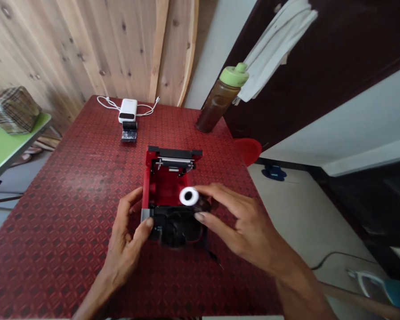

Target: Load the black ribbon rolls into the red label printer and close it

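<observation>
A small red and black printer (147,182) stands with its lid raised on the table, its red inner compartment showing. My left hand (126,226) grips its left side, thumb on the grey front corner. Between the thumb and fingers of my right hand (233,218) is a small paper roll (195,195), with a white end face, a dark hollow core and a dark outer side. I hold it over the right front of the compartment. Blurred black material (179,229) covers part of the printer's front; whether it joins the roll, I cannot tell.
The table (86,249) has a red patterned cover. At its back are a white power bank (128,109) with cables, a small black curled piece (129,132) and a brown bottle (216,102) with a green lid. A red stool (248,151) stands beyond the right edge.
</observation>
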